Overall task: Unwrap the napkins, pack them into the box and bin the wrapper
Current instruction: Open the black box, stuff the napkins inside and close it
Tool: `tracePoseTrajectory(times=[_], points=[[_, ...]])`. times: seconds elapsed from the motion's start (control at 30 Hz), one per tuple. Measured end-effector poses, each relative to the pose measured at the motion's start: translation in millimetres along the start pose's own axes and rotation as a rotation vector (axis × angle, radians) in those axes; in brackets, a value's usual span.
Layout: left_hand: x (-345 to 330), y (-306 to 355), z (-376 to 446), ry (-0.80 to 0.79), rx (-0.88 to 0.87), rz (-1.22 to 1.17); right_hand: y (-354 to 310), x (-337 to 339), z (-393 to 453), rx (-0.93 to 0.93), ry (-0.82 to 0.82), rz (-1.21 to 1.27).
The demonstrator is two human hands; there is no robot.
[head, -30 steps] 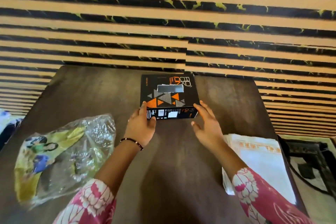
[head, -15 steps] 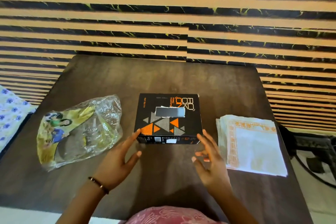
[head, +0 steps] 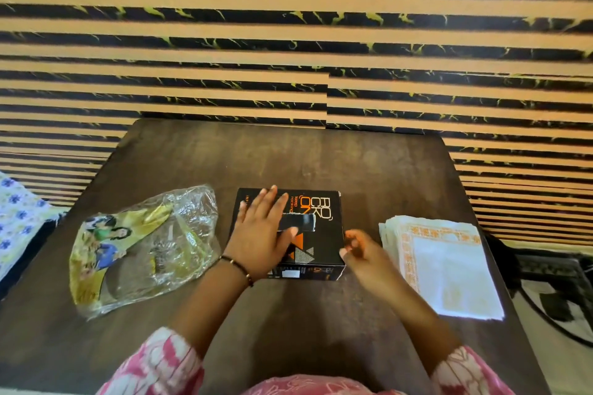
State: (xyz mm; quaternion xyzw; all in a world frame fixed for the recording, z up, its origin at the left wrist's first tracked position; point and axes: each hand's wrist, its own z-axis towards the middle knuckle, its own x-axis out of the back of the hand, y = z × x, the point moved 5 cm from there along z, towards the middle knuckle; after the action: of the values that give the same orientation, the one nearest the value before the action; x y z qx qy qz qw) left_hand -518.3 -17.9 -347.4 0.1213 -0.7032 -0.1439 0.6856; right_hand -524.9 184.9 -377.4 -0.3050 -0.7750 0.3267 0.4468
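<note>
A black box [head: 324, 228] with orange and grey triangles lies closed in the middle of the dark wooden table [head: 288, 154]. My left hand [head: 261, 231] rests flat on its lid, fingers spread, holding nothing. At the box's right front corner my right hand [head: 361, 252] has its fingers curled; it is blurred, and whether it touches the box I cannot tell. A stack of white napkins [head: 449, 266] with orange borders lies unwrapped to the right of the box. The clear and yellow printed wrapper [head: 144, 247] lies crumpled and empty to the left.
A striped black and tan wall [head: 288, 42] rises directly behind the table. A blue-flowered cloth [head: 16, 218] lies off the table's left edge. A dark object with a cable [head: 552, 285] sits on the floor to the right.
My left hand has moved from the box's front left corner up onto its lid. My right hand has curled its fingers at the right front corner. The view has shifted slightly.
</note>
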Motion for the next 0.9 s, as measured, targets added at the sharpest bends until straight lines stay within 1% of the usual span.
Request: tracePoseTrajectory(times=[0.07, 0.17, 0.23, 0.37, 0.43, 0.5, 0.57, 0.67, 0.77, 0.87, 0.9], points=[[-14, 2, 16, -0.04, -0.008, 0.085, -3, 1, 7, -0.075, -0.081, 0.055], [-29, -2, 19, -0.028, 0.0, 0.163, -4, 8, 16, -0.124, -0.087, 0.095], [-31, -5, 17, -0.014, -0.001, 0.172, -5, 9, 21, -0.151, -0.095, 0.107], [-30, -4, 18, 0.006, -0.017, 0.153, -8, 11, 25, -0.24, -0.152, 0.256], [-31, -4, 17, 0.009, -0.021, 0.154, -8, 15, 27, -0.278, -0.184, 0.242], [-31, -5, 18, 0.01, -0.021, 0.154, -8, 19, 28, -0.307, -0.203, 0.177], [-31, -6, 18, 0.01, -0.019, 0.159, -11, 24, 31, -0.313, -0.182, 0.06], [-32, -5, 18, 0.012, -0.022, 0.162, -19, 33, 37, -0.275, -0.072, -0.159], [-31, -5, 18, 0.021, -0.02, 0.171, -18, 44, 40, -0.168, 0.07, -0.503], [-30, -5, 18, 0.032, -0.021, 0.176, -7, 46, 35, -0.106, 0.137, -0.616], [-30, -4, 18, 0.035, -0.019, 0.171, -8, 48, 32, -0.06, 0.167, -0.696]])
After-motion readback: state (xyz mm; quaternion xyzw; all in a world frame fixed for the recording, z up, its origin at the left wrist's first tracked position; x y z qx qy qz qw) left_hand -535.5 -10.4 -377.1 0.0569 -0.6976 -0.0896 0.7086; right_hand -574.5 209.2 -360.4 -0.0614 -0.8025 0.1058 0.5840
